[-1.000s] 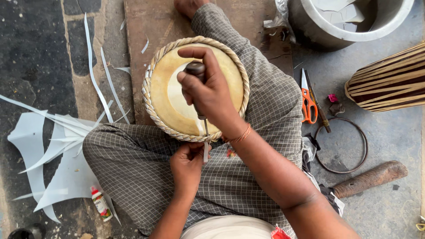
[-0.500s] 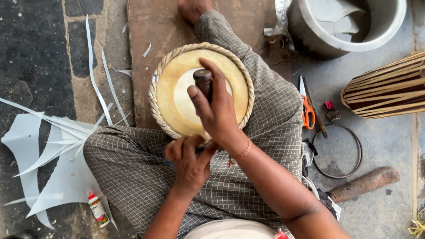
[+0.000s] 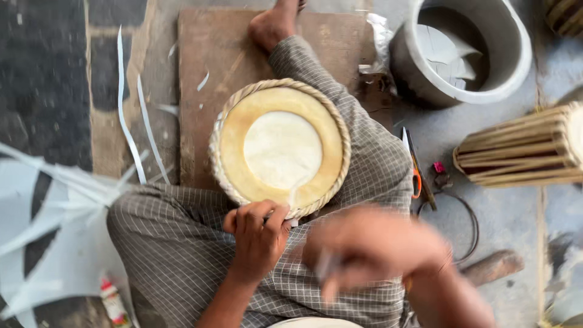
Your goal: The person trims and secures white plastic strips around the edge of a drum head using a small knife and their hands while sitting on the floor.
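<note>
A round drum head [image 3: 280, 149] with a braided rim is lying flat across the seated person's lap, resting on the checked cloth [image 3: 182, 243] of the crossed legs. Its face is showing a tan outer ring around a paler, cream-coloured disc in the middle. The near edge of the braided rim is touching the left hand [image 3: 256, 240], whose fingers are curling closed and pinching at the rim just where it meets the lap; whether something thin is being gripped between them, I cannot tell. The right hand [image 3: 370, 249] is hanging low over the right thigh, just beside the drum head, and it is blurring badly. Something small and pale seems to be showing between its fingers, but whether they are clenching or loose I cannot make out.

Beyond the drum head a bare foot [image 3: 273, 24] is resting on a brown wooden board [image 3: 206, 73] on the floor. To the upper right a grey metal pot [image 3: 516, 61] is standing, holding flat pale sheets or scraps inside. Beside it, further right, a wooden drum shell [image 3: 522, 152] of slatted strips is lying on its side. Orange-handled scissors [image 3: 415, 176] are lying near the right knee, next to a wire ring [image 3: 467, 225]. White strips and offcuts [image 3: 54, 212] are scattering over the floor on the left, with a small bottle [image 3: 112, 300] near them.
</note>
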